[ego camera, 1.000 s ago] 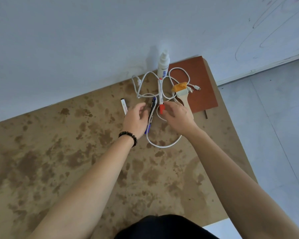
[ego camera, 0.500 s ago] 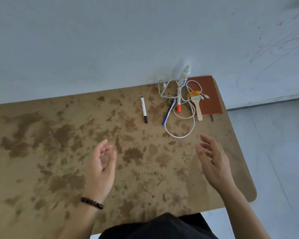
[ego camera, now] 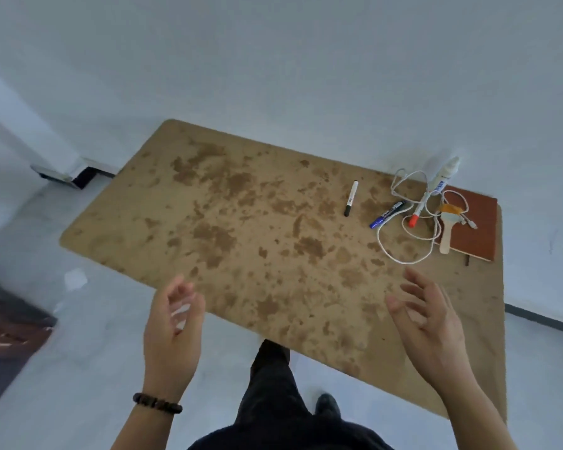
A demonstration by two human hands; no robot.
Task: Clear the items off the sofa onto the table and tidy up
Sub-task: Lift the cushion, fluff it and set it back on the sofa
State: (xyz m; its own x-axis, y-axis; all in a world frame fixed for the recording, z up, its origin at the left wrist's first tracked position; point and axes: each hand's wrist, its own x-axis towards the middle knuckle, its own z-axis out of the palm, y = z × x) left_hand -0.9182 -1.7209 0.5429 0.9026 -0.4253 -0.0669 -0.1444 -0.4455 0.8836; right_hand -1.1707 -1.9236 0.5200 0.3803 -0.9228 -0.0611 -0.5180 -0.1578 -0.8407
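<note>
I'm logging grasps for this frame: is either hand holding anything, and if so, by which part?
Nothing is held. The left hand and the right hand are both empty, with fingers relaxed and loosely spread.

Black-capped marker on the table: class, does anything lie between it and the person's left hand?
Nothing visible does. Only bare table top lies between the left hand and the black-capped marker; the white cable lies farther to the right.
</note>
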